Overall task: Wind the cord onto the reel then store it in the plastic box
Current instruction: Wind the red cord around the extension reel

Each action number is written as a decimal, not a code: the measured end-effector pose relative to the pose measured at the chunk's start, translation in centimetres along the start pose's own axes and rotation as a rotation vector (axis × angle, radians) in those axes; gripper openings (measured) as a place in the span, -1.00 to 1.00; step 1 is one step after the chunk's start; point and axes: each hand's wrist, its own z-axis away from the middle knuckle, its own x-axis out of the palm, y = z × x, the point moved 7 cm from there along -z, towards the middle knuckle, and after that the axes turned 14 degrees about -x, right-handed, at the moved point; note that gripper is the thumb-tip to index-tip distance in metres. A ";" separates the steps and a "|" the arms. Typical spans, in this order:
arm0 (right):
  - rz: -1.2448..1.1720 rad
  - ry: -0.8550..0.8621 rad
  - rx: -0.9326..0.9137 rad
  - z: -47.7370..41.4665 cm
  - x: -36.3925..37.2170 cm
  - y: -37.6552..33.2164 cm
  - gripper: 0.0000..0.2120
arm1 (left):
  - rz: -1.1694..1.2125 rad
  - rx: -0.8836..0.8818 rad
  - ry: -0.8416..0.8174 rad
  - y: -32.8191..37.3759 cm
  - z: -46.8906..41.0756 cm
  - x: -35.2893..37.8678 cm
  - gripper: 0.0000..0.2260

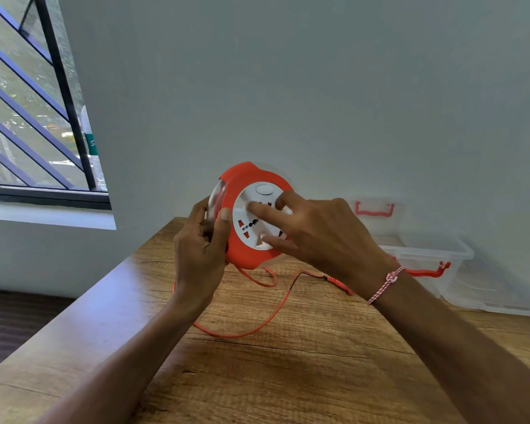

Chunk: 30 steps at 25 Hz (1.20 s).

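Reel [248,176] held above table [288,362] by left hand [199,249] gripping its rim, steadying it so right hand [325,237], fingers spread on its face, can likely wind in slack cord [257,329]; box [426,250] waits right

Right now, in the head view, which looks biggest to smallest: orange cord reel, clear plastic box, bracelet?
Tied: orange cord reel and clear plastic box look alike; the reel is nearer, the box partly hidden, so no ranking.
Then bracelet.
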 end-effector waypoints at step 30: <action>0.062 0.132 -0.003 0.4 -0.3 -0.4 -0.42 | -0.021 0.042 -0.008 0.6 0.4 0.3 -0.49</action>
